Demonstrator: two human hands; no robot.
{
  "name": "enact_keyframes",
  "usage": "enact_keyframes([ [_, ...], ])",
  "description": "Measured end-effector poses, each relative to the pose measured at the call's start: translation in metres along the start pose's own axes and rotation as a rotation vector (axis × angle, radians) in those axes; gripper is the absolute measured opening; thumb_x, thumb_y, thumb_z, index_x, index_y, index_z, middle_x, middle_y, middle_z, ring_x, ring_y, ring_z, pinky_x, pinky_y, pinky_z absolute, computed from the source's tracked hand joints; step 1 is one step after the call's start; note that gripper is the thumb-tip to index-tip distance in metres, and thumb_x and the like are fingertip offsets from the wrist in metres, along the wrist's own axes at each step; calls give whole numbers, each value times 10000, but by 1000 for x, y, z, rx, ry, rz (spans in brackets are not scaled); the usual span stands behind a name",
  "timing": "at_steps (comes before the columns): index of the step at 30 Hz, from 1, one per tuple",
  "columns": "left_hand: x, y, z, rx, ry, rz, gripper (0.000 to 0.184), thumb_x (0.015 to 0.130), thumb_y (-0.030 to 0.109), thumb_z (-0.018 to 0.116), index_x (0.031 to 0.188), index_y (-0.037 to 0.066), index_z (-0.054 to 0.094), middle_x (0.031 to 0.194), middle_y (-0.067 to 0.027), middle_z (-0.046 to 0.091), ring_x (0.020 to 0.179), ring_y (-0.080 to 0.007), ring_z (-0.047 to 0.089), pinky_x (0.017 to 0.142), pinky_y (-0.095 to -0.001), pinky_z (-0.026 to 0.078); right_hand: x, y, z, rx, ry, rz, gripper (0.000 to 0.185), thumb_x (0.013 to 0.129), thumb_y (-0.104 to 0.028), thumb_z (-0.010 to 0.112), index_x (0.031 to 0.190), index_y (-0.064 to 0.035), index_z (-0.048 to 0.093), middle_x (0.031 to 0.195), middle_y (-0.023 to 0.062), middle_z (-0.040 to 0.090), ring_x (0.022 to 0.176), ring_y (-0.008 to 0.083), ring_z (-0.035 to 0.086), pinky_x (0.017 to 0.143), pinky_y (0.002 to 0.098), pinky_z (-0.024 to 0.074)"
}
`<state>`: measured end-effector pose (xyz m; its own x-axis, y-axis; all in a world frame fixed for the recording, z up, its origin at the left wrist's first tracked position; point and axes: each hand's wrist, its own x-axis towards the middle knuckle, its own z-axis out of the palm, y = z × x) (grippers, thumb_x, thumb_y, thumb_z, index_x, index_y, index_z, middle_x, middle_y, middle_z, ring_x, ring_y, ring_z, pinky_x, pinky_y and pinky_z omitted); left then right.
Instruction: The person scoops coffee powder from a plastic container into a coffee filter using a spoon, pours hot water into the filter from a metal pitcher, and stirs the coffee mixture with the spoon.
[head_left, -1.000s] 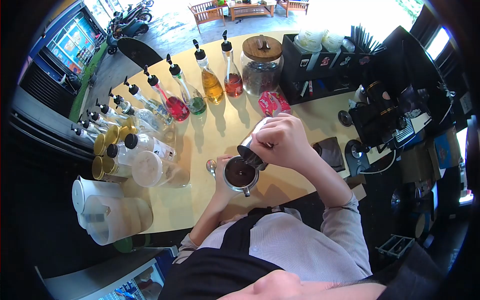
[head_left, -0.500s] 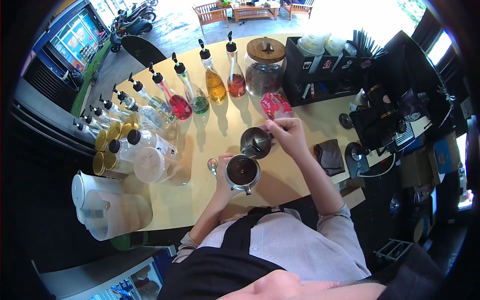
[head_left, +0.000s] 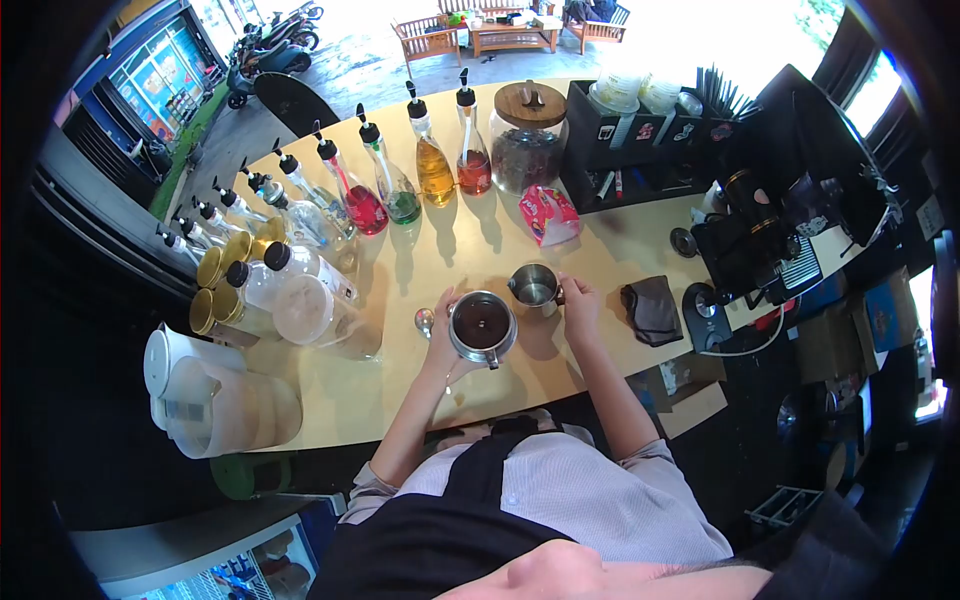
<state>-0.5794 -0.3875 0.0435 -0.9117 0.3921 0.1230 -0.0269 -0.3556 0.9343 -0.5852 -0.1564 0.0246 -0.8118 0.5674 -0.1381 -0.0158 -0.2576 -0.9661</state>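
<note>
A metal pitcher (head_left: 482,325) with dark brown liquid inside is held in my left hand (head_left: 443,335), whose fingers wrap its left side. To its right, a smaller metal pitcher (head_left: 535,286) is upright, with bare metal showing inside. My right hand (head_left: 579,305) grips the small pitcher's handle on its right side. The two pitchers are close together but apart. A spoon (head_left: 425,321) lies on the table just left of my left hand. Beyond the small pitcher rests a pink and white packet (head_left: 549,215).
Syrup bottles (head_left: 400,190) curve along the back of the wooden table (head_left: 420,270), beside a wooden-lidded jar (head_left: 529,150). Clear jars (head_left: 303,310) and plastic jugs (head_left: 240,405) stand left. A black organizer (head_left: 640,150), dark cloth (head_left: 652,311) and black machine (head_left: 745,240) are right.
The small pitcher has gone from tilted over the larger one to upright at its right. My right hand has moved down and right with it. My left hand still holds the larger pitcher.
</note>
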Motion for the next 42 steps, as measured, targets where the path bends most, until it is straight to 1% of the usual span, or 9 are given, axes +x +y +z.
enact_keyframes([
  [2, -5, 13, -1, -400, -38, -331, 947, 691, 221, 843, 1447, 173, 274, 1381, -97, 461, 1227, -274, 527, 958, -492, 524, -8, -5, -1, 29, 20, 24, 274, 900, -223, 658, 669, -77, 643, 575, -43, 531, 513, 52, 471, 506, 232, 365],
  [9, -15, 18, -33, 546, -68, -29, 960, 616, 124, 887, 1426, 83, 373, 1337, -144, 494, 1248, -283, 501, 1063, -430, 410, -2, 20, -17, 85, -5, -63, 287, 920, -265, 641, 694, -95, 590, 563, -57, 480, 481, 61, 456, 507, 233, 383],
  [15, -12, 34, -45, 852, -162, -64, 857, 657, 126, 844, 1384, 29, 403, 1242, -170, 507, 1198, -295, 524, 1042, -400, 421, -23, -2, -20, -45, 133, -47, 237, 927, -200, 604, 1062, -24, 521, 1005, 81, 564, 831, 127, 532, 688, 281, 451],
  [17, -8, 23, -51, 874, -165, -63, 778, 703, 137, 814, 1364, 13, 423, 1230, -176, 505, 1182, -293, 532, 1024, -397, 435, -36, -4, -25, -434, 306, -519, 325, 884, -154, 604, 1152, -21, 476, 1164, 140, 499, 1001, 197, 502, 828, 347, 440],
  [18, -5, 8, -56, 821, -106, -49, 618, 778, 151, 746, 1313, 11, 470, 1161, -154, 542, 1116, -260, 567, 976, -369, 464, -47, -11, -24, -436, 303, -520, 325, 884, -154, 604, 1152, -21, 476, 1164, 140, 499, 1001, 197, 502, 828, 347, 440],
  [20, -2, 1, -56, 766, -49, -37, 466, 853, 164, 678, 1262, 9, 517, 1091, -132, 579, 1050, -228, 602, 928, -341, 494, -75, -29, -11, -246, -12, -691, 445, 864, -199, 597, 1251, -40, 448, 1243, 149, 484, 1105, 227, 474, 989, 389, 361],
  [24, 8, -16, -40, 315, 82, -147, 222, 947, 156, 558, 1127, 28, 590, 936, -52, 652, 877, -122, 635, 789, -257, 521, -105, -54, 19, -361, -428, -879, 771, 752, -221, 755, 1384, -15, 364, 1401, 183, 420, 1313, 279, 411, 1044, 405, 356],
  [32, 17, -40, -16, -26, 314, -15, 217, 947, 192, 582, 1002, -3, 660, 903, -55, 701, 754, -112, 645, 648, -229, 501, -118, -31, 47, -381, -444, -701, 962, 689, -151, 832, 1457, 12, 276, 1416, 186, 435, 1318, 302, 442, 1094, 396, 354],
  [42, 21, -71, -28, 348, 379, 77, 512, 1018, 374, 463, 771, -8, 697, 598, -67, 636, 570, -113, 549, 559, -329, 435, -94, -40, 34, -271, -688, -587, 889, 727, -147, 799, 1465, -1, 324, 1410, 193, 466, 1311, 292, 468, 1093, 390, 360],
])
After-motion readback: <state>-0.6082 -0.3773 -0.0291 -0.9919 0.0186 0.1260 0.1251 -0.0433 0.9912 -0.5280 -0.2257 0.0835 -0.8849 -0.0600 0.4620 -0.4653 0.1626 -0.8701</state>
